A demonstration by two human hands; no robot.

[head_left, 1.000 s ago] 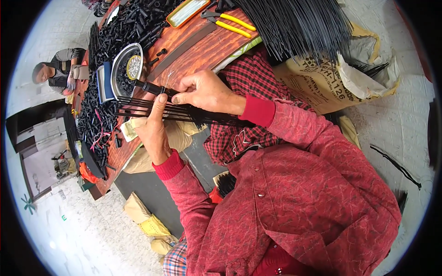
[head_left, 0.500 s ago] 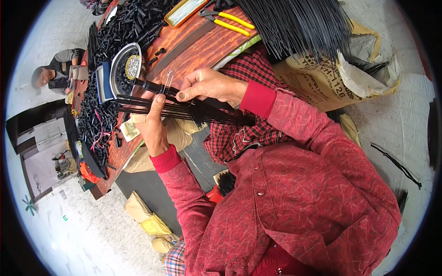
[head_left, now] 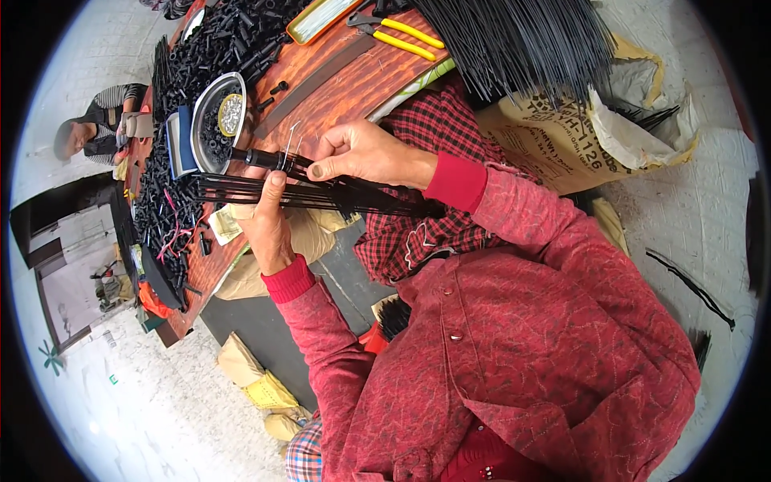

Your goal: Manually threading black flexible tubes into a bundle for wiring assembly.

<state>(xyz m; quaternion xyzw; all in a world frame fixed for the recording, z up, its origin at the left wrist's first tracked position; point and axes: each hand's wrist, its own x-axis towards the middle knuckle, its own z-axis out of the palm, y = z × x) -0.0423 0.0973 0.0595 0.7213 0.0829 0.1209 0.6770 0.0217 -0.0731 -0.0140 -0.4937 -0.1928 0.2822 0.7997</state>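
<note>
My left hand (head_left: 271, 229) is closed around a bundle of thin black rods (head_left: 313, 195), its thumb upright against them. Above the bundle, a short black tube (head_left: 261, 157) points left, over the edge of a metal bowl. Fine silvery wires (head_left: 292, 143) stick up beside the tube, between my two hands. My right hand (head_left: 365, 154) is closed too, thumb and fingers pinching a black rod just right of the wires. Its fingertips are partly hidden. The rods' right ends lie over a red-and-black checked cloth (head_left: 434, 132) on my lap.
On the wooden table (head_left: 321, 100) lie yellow-handled pliers (head_left: 405, 42), a flat dark bar (head_left: 317, 84), an orange-rimmed tray (head_left: 321, 20) and heaped black tubes (head_left: 233, 48). The metal bowl (head_left: 210, 153) holds a round tin (head_left: 232, 115). Many long black rods (head_left: 514, 48) lie right. Another person (head_left: 104, 120) sits far left.
My right hand has shifted slightly right, away from the wires, and its fingers have bent a little. The black tube shows more clearly. My left hand stays nearly in place.
</note>
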